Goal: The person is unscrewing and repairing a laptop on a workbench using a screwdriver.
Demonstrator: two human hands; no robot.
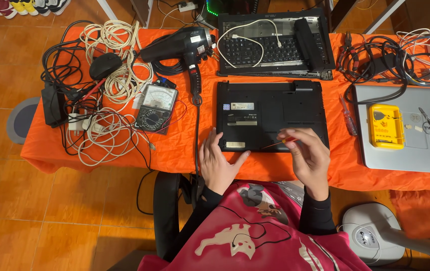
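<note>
Laptop (271, 116) lies base-up on orange cloth (175, 150), centre of table, directly ahead of both hands; long axis runs left-right. Left hand (219, 163) rests flat, fingers spread, on near-left corner of base. Right hand (308, 155) pinches slim screwdriver (279, 143), orange handle, tip aimed left over near edge; right hand nearer to near-right part of base. Base black, matt, pale stickers at left. Multimeter (155, 107) well apart, left.
</note>
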